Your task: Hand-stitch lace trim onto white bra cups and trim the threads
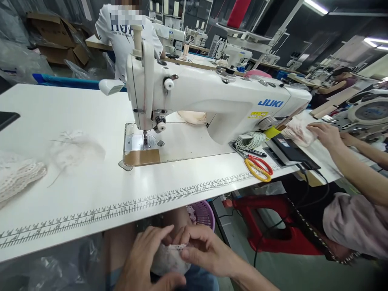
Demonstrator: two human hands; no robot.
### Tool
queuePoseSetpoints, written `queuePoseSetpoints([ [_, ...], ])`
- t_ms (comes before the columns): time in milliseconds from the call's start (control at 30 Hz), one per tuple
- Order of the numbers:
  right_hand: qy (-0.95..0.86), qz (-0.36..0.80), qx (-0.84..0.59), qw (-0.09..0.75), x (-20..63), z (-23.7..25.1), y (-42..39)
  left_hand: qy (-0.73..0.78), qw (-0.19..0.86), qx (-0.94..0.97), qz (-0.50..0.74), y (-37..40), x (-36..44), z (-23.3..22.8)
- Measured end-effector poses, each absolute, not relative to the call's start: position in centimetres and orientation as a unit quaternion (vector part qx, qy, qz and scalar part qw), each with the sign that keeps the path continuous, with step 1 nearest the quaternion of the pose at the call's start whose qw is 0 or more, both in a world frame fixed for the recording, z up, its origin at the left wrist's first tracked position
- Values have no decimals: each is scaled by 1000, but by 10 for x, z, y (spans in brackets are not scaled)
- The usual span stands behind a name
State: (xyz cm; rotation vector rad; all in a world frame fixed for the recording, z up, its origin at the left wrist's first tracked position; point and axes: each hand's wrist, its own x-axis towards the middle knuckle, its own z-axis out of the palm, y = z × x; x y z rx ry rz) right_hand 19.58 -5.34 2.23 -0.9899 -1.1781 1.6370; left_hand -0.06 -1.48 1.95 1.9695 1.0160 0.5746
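Left hand (pixel 142 258) and right hand (pixel 203 248) are both pinching a lace piece (pixel 169 258) below the table edge (pixel 121 226). JUKI sewing machine (pixel 212 97) is sitting ahead, scissors (pixel 257 165) lying at its right, a co-worker's hand (pixel 325 135) resting on fabric beyond.

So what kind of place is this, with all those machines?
Most likely a sewing workshop or small clothing factory. A white industrial sewing machine stands on the long white table, more like it stand behind, and both hands, left hand and right hand, hold a piece of white lace.
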Motion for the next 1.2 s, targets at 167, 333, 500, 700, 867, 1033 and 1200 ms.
queuePoseSetpoints([
  [167,-569,536,-498,376,204,17,-62,418,632,647,86,-8,13,-1],
  [333,-652,393,-546,348,198,15,-63,421,622,654,89,-5,26,-2],
  [500,-676,359,-533,361,193,14,-59,425,632,644,69,-10,30,-6],
  [700,-469,597,-477,444,201,6,-62,404,729,550,49,-14,29,-24],
  [867,-518,567,-479,424,209,9,-69,391,768,505,53,-16,31,-25],
  [1033,-716,358,-539,262,219,10,-83,360,782,508,22,-23,34,-32],
  [1200,-813,252,-521,67,234,-17,-97,373,752,543,9,-23,38,-36],
])
